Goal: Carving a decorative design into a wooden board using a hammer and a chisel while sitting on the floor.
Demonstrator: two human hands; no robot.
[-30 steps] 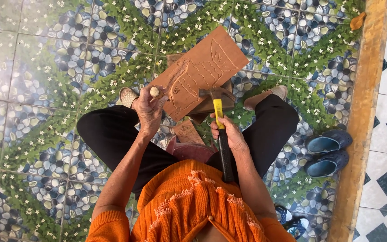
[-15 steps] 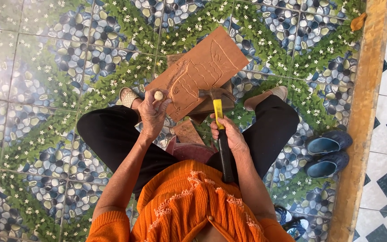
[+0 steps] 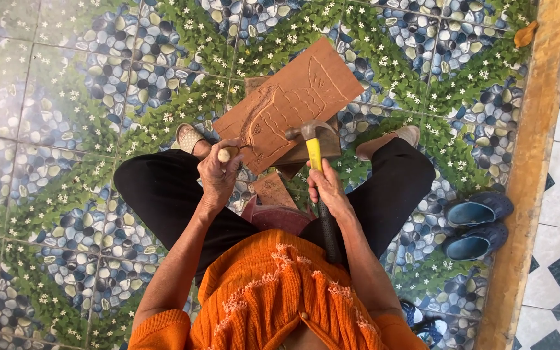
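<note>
- Wooden panel (image 3: 291,104) lay tilted on a smaller block (image 3: 322,146), on the floor between the seated person's feet — taken as the landmark.
- Left hand (image 3: 220,172), at the panel's near-left edge, was closed around a chisel (image 3: 227,154) with a rounded pale wooden handle; its tip met the panel's near edge.
- Right hand (image 3: 327,188), just below the panel's near-right corner, was wrapped around a hammer (image 3: 312,146) (yellow neck, black grip); the steel head hovered over the near edge, short of the chisel.
- Progress, judged: fish outline with fins, tail and scale lines already incised; grooves looked shallow, background not cut away — relief work remained.
- Panel surface: reddish-brown, matte, flat, rectangular.
- Beneath it: glossy floor tiles (image 3: 66,91) printed with pebbles and flowers.
- Right of the panel, well apart: blue rubber clogs (image 3: 478,223).
</note>
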